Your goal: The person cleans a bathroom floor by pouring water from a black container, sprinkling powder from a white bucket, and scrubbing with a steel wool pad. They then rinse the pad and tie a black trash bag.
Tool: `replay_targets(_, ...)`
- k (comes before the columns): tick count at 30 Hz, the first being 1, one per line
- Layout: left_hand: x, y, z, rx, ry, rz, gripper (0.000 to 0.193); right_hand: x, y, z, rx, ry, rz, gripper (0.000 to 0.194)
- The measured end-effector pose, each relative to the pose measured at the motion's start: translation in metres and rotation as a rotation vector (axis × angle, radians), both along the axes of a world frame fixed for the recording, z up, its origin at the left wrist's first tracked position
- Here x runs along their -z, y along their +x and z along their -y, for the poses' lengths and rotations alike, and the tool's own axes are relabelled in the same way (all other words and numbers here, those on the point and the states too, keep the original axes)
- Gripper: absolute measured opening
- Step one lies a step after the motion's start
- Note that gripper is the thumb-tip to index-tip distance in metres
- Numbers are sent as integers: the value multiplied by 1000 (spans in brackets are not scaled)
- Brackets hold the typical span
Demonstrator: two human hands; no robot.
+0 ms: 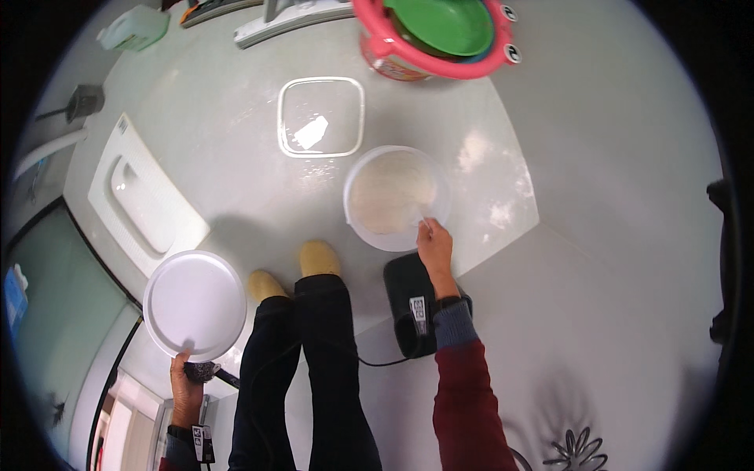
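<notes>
My left hand (185, 391) grips the near edge of a round white lid (194, 306), low at the left. Right beside those fingers is a dark scrubber head (201, 371) with a black handle; whether the hand also holds it I cannot tell. In front of me a white plastic bucket (368, 235) stands on the floor, its inside beige towards the middle. At the bucket's near right rim, my right hand (436, 244) has its fingers pinched on something thin and pale, perhaps the bail handle; blur hides the detail.
A squat toilet (171, 200) is set in the floor at left. Beyond the bucket lies a floor hatch frame (321, 156). A pink tub (383, 50) holding a green basin (447, 26) stands at the far wall. A black bin-like object (403, 282) sits under my right forearm.
</notes>
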State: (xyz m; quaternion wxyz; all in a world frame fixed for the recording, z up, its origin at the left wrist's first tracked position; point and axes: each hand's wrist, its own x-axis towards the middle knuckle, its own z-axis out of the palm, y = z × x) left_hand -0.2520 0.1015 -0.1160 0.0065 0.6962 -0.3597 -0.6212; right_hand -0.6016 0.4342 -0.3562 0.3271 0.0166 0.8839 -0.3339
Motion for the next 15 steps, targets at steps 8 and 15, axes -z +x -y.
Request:
replay_targets(8,16,46,-4,-55,-32,182,40,179,33,56,-552,203,-475,24)
replay_targets(15,21,51,-8,-263,-40,68,34,154,4,37,490,-359,471,13)
